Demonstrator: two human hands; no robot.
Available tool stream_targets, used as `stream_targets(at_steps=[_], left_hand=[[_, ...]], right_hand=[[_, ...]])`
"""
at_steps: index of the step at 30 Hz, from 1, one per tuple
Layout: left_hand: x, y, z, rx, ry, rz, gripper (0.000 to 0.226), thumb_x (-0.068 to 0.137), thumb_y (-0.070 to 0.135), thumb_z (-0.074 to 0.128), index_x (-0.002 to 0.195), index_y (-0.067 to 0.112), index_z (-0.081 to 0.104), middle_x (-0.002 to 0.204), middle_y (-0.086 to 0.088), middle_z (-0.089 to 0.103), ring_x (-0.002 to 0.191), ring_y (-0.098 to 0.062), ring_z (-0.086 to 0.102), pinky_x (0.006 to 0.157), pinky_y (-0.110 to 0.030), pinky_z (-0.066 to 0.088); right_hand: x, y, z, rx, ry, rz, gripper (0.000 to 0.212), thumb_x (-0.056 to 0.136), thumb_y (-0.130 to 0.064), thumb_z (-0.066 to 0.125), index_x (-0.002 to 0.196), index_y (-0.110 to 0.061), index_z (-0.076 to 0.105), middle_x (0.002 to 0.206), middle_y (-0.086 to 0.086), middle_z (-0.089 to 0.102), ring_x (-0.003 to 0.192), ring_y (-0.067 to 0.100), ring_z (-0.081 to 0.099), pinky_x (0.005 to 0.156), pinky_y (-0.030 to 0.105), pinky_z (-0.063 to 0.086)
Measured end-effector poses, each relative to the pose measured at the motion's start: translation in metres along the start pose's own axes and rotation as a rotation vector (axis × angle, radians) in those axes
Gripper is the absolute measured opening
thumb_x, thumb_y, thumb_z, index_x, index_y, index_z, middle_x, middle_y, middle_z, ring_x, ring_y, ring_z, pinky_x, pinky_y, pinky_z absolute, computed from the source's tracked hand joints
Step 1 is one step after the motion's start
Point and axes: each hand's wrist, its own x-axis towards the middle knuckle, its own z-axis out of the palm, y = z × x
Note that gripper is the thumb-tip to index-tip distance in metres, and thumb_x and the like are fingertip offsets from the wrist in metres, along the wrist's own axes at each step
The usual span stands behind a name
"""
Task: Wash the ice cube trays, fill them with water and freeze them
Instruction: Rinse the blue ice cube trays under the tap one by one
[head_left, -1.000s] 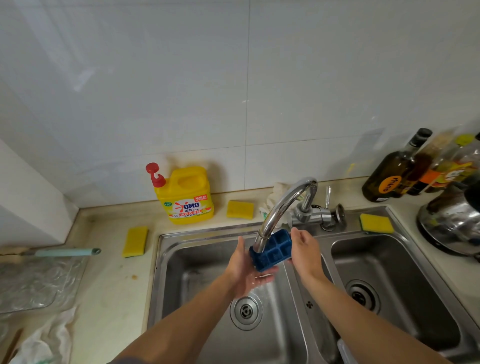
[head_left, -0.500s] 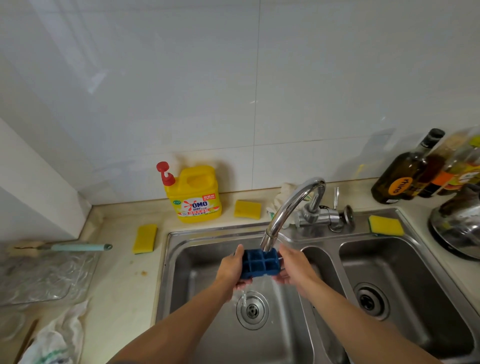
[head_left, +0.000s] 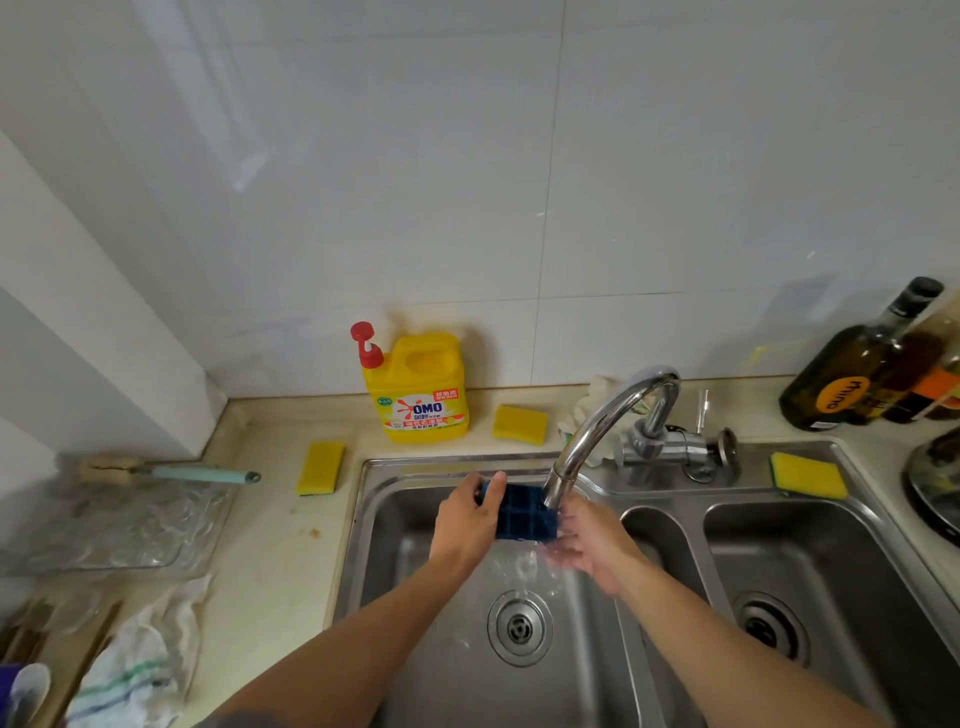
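Status: held blue ice cube tray (head_left: 522, 514) directly beneath faucet (head_left: 602, 431) spout, in running water. Gripped end left of faucet with left hand (head_left: 465, 525), thumb over rim. Clasped end under spout with right hand (head_left: 587, 540), fingers wet.

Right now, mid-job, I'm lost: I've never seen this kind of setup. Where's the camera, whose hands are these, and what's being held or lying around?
There is no machine here. A person works with bare hands, and the single picture comes from a camera worn on their head, looking forward and down. The left hand grips the left end of a blue ice cube tray under the faucet, over the left basin of a steel double sink. The right hand is at the tray's right end; whether it grips is unclear. Water splashes below. Around the sink are a yellow detergent bottle, three yellow sponges, a brush, a glass dish and dark bottles.
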Motion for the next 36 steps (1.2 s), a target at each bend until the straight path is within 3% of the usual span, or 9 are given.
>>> stream_targets(at_steps=[3,6,12,15,19,25,29,33,36], left_hand=[[-0.004,0.005,0.002,-0.043,-0.03,-0.016,0.037,0.101,0.054,0.05,0.096,0.019,0.063,0.093,-0.003,0.07,0.089,-0.021,0.069,0.074,-0.043,0.062],[-0.008,0.01,0.006,-0.178,-0.121,-0.101,0.033,0.104,0.05,0.046,0.105,0.023,0.065,0.103,-0.004,0.07,0.092,-0.019,0.069,0.062,-0.03,0.061],[-0.015,0.017,0.032,-0.39,-0.284,-0.329,0.044,0.103,0.058,0.042,0.108,0.025,0.07,0.102,-0.007,0.077,0.09,-0.027,0.074,0.064,-0.029,0.058],[-0.018,0.019,0.05,-0.441,-0.372,-0.403,0.05,0.101,0.061,0.045,0.108,0.021,0.074,0.097,-0.011,0.078,0.077,-0.024,0.07,0.067,-0.033,0.056],[-0.021,0.02,0.066,-0.499,-0.426,-0.451,0.041,0.107,0.042,0.039,0.118,0.013,0.066,0.084,-0.009,0.076,0.06,-0.019,0.064,0.056,-0.027,0.051],[-0.021,0.022,0.071,-0.45,-0.387,-0.462,0.037,0.104,0.041,0.045,0.114,0.014,0.069,0.083,-0.008,0.075,0.056,-0.018,0.061,0.052,-0.025,0.047],[-0.02,0.022,0.06,-0.409,-0.337,-0.386,0.037,0.104,0.041,0.044,0.114,0.014,0.067,0.086,-0.011,0.076,0.063,-0.021,0.067,0.053,-0.026,0.05],[-0.021,0.024,0.044,-0.393,-0.296,-0.354,0.049,0.098,0.062,0.052,0.11,0.018,0.071,0.097,-0.012,0.077,0.071,-0.022,0.071,0.059,-0.029,0.056],[-0.021,0.024,0.031,-0.347,-0.292,-0.332,0.046,0.096,0.063,0.053,0.109,0.024,0.073,0.097,-0.008,0.078,0.073,-0.019,0.072,0.063,-0.03,0.056]], right_hand=[[0.001,-0.002,-0.005,0.027,0.046,-0.015,0.028,0.102,-0.033,0.058,0.106,-0.009,0.072,0.1,0.016,0.076,0.078,0.027,0.075,0.071,0.039,0.064],[0.0,-0.005,-0.015,0.065,0.09,-0.018,0.03,0.105,-0.035,0.054,0.105,-0.009,0.07,0.095,0.015,0.075,0.071,0.023,0.07,0.066,0.036,0.061],[-0.007,-0.008,-0.044,0.036,0.159,-0.025,0.042,0.104,-0.045,0.051,0.105,-0.007,0.068,0.087,0.012,0.071,0.072,0.023,0.063,0.063,0.035,0.052],[-0.013,-0.008,-0.053,0.063,0.145,-0.021,0.043,0.104,-0.05,0.05,0.103,-0.013,0.072,0.087,0.012,0.072,0.075,0.024,0.065,0.062,0.033,0.05],[-0.018,-0.006,-0.064,0.101,0.142,-0.011,0.047,0.103,-0.053,0.05,0.106,-0.011,0.07,0.087,0.013,0.074,0.07,0.023,0.066,0.054,0.029,0.052],[-0.019,0.005,-0.069,0.076,0.122,0.019,0.051,0.103,-0.057,0.048,0.109,-0.01,0.067,0.084,0.015,0.074,0.058,0.023,0.067,0.051,0.03,0.054],[-0.018,0.004,-0.06,0.009,0.095,0.029,0.044,0.104,-0.057,0.045,0.111,-0.017,0.058,0.105,0.016,0.07,0.068,0.031,0.073,0.059,0.036,0.06],[-0.02,-0.001,-0.046,-0.004,0.05,0.027,0.043,0.105,-0.057,0.043,0.12,-0.019,0.055,0.111,0.017,0.066,0.088,0.039,0.074,0.067,0.04,0.064],[-0.021,-0.002,-0.038,-0.007,0.014,0.04,0.045,0.106,-0.057,0.04,0.121,-0.017,0.055,0.112,0.019,0.067,0.095,0.04,0.072,0.074,0.042,0.063]])
